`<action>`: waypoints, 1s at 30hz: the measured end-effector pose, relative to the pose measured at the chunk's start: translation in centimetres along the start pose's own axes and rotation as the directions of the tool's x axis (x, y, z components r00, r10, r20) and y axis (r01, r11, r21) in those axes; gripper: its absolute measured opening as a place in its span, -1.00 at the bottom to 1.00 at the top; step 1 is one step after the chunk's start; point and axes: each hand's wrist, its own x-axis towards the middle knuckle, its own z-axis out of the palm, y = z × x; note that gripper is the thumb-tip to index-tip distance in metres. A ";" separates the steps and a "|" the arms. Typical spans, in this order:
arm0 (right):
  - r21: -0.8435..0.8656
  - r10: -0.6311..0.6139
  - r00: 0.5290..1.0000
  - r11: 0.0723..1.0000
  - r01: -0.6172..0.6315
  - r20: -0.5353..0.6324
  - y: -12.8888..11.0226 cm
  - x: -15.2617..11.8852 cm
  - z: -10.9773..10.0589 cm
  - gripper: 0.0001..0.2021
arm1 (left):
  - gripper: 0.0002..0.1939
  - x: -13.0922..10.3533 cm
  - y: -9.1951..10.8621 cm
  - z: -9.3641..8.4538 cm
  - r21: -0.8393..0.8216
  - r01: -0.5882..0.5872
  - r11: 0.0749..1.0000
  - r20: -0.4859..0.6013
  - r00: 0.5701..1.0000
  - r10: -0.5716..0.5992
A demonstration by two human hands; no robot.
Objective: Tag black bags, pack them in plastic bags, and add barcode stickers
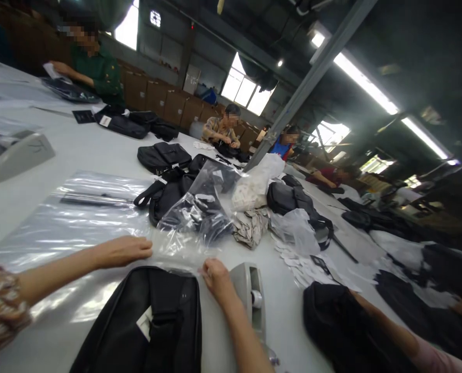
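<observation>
Left hand [133, 249] and right hand [216, 277], both grips pinching one plastic bag [188, 241], flank one black bag [172, 311] beside one tape dispenser [249, 285].

The clear plastic sheeting [71, 228] was thin and glossy, streaked with glare. The nearest black bag [116, 321] had a smooth, low-sheen face, with a white paper tag [144, 323] against it. The near tape dispenser [239, 280] was hard, matt grey plastic. The crumpled paper [250, 229] looked dull and rough, the tabletop [99, 150] smooth. The far cartons [172, 107] were probably matt cardboard, though dimly seen.
</observation>
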 end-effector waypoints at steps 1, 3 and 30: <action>0.007 0.029 0.999 1.000 -0.029 0.018 0.9 -1.5 1.3 -0.87 | -0.66 -1.4 -0.9 1.1 -0.019 0.027 0.999 0.061 0.998 -0.026; 0.027 0.092 0.995 0.995 -0.093 0.034 1.9 -3.7 3.1 -0.92 | -0.66 -3.7 -2.5 2.5 -0.054 0.081 0.995 0.182 0.981 -0.070; 0.487 0.490 0.789 0.621 -0.614 0.370 -3.2 -4.6 0.0 -0.56 | -0.61 -11.4 -5.4 3.0 -0.614 0.787 0.058 0.621 0.528 -0.579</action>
